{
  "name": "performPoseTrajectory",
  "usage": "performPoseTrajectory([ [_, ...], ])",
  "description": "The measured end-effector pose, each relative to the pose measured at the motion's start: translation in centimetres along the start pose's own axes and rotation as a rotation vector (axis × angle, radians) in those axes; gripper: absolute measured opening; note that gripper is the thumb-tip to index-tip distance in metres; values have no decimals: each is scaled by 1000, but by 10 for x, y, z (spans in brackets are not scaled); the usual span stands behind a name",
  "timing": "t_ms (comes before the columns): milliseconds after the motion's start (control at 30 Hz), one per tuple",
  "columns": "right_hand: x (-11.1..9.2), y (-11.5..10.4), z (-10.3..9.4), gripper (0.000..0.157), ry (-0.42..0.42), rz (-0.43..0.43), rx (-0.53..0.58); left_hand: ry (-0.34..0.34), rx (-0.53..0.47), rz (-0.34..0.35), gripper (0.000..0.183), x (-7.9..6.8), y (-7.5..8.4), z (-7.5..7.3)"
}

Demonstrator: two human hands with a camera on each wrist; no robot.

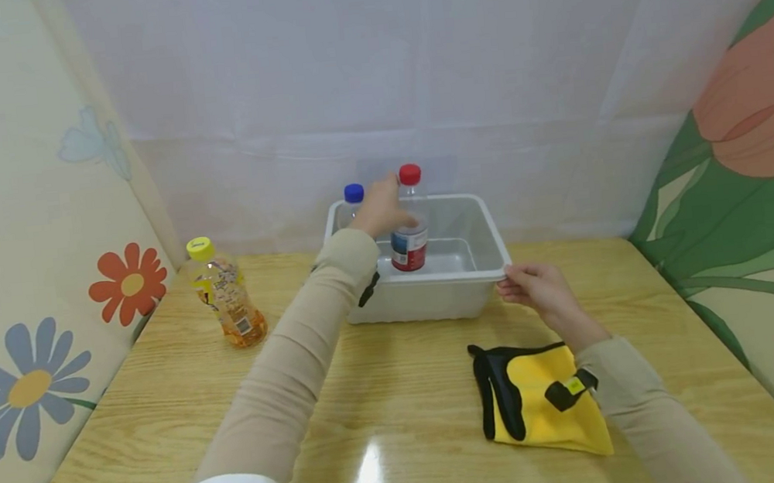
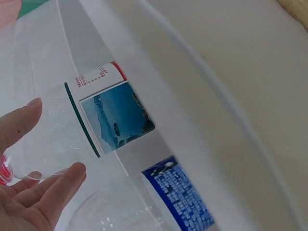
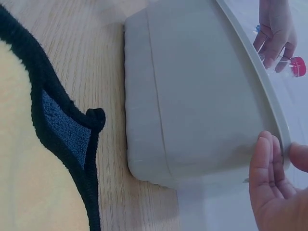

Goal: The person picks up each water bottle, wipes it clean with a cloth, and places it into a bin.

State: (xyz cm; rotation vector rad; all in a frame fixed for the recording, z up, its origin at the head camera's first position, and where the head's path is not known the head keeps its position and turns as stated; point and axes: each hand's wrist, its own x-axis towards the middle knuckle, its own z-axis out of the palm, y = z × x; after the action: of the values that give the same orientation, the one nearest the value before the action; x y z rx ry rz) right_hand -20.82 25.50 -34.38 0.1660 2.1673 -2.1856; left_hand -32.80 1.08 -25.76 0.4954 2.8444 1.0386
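In the head view, my left hand point(image 1: 380, 209) reaches over the white plastic tub point(image 1: 428, 300). Its thumb and fingers lie on either side of a clear bottle point(image 1: 410, 247) with a red cap, near the bottle's shoulder. The bottle stands inside the tub, its lower end hidden by the tub wall in the left wrist view. Beside it is another clear bottle point(image 2: 115, 207) with a blue label and, in the head view, a blue cap point(image 1: 353, 192). My right hand point(image 1: 535, 289) pinches the tub's near right corner, thumb over the rim and fingers against the outer wall point(image 3: 207, 106).
A bottle with a yellow cap point(image 1: 228, 303) and amber liquid stands on the wooden table point(image 1: 323, 450) left of the tub. In front of the tub, under my right wrist, lies a yellow and black cloth item point(image 1: 541, 390). A white sheet point(image 1: 371, 72) hangs behind the table.
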Motion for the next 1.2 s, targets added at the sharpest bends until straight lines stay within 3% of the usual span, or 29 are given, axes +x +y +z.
performPoseTrajectory([
  [433,0,3,-2,29,9,-11,-4,-2,75,6,88,5,-8,9],
  [1067,-1,1,0,34,-3,-13,-3,-19,67,-17,90,1,-13,21],
  [1200,-2,1,1,29,5,-7,4,-18,78,-11,91,2,-13,23],
])
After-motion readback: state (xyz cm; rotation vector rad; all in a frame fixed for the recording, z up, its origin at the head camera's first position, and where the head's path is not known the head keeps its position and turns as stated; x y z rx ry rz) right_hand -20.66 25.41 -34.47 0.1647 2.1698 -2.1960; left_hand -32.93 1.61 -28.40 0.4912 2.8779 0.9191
